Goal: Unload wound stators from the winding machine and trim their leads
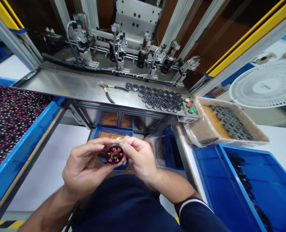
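Stator (114,153), black w/ red windings, pinched btwn left hand (85,169) & right hand (139,158) fingertips, above lap.

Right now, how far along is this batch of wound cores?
Done, it seems: a cluster of dark ring parts lies on the steel shelf. In hand: left hand and right hand hold one red-wound core. Left: the blue tray remains full.

It was a factory assembly station: an aluminium-framed machine (133,42) stood at upper centre, behind a steel bench (68,87) flanked by blue part bins (230,180).
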### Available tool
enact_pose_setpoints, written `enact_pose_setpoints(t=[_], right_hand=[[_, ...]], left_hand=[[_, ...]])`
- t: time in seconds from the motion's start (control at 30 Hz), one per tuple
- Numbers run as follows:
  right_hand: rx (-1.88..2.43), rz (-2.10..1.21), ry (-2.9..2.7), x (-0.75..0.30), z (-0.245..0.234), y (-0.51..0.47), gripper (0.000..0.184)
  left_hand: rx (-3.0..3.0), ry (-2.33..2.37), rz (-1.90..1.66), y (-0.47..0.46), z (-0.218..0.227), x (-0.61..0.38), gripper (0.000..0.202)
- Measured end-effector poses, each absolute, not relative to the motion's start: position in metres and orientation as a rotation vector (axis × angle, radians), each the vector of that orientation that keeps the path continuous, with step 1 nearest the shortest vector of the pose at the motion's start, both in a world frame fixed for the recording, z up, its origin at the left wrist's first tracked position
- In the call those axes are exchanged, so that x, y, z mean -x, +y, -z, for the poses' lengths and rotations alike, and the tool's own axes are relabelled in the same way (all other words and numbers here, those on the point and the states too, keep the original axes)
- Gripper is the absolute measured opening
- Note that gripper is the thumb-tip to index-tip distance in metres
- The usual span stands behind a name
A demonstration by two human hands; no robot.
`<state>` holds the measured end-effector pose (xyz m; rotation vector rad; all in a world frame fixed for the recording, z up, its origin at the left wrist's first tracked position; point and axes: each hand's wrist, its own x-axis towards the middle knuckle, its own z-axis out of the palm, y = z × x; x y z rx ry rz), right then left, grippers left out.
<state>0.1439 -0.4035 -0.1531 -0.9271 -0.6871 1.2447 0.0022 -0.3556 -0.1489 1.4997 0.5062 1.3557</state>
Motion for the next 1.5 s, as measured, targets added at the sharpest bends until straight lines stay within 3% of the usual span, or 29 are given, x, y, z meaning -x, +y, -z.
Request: enact_pose_setpoints(t=[0.37, 0.53, 0.63, 0.8, 0.93, 1.03, 1.1, 1.3, 1.5], right_hand=[[0.945, -1.071, -0.830, -0.145, 0.146, -0.402, 0.025], [0.984, -0.516, -1.248, -0.157, 0.137, -0.401, 0.017], [0.954, -0.215, -1.558, -0.168, 0.131, -0.404, 0.009], [0.905, -0.006, -1.708, -0.176, 0.134, -0.406, 0.004], [0.818, -0.027, -1.735, -0.185, 0.138, -0.404, 0.022], [0.846, -0.096, -1.683, -0.195, 0.135, -0.402, 0.069], [0.847, -0.164, -1.670, -0.199, 0.132, -0.401, 0.084], [0.831, -0.239, -1.766, -0.196, 0.121, -0.401, 0.025], [0.890, -0.119, -1.763, -0.188, 0.118, -0.407, 0.005]], left_hand=[[-1.581, 0.530, -1.268, -0.359, 0.159, 0.006, 0.050], [-1.460, 0.437, -1.233, -0.359, 0.156, 0.005, 0.056], [-1.226, 0.389, -0.998, -0.352, 0.151, 0.002, 0.056], [-0.877, 0.299, -0.374, -0.342, 0.148, 0.000, 0.038], [-0.900, 0.387, -0.563, -0.343, 0.149, -0.001, 0.022], [-0.983, 0.429, -0.611, -0.345, 0.151, 0.001, 0.021], [-1.001, 0.428, -0.615, -0.346, 0.152, 0.002, 0.021], [-0.998, 0.402, -0.636, -0.347, 0.152, 0.003, 0.020], [-1.016, 0.392, -0.686, -0.348, 0.151, 0.004, 0.020]])
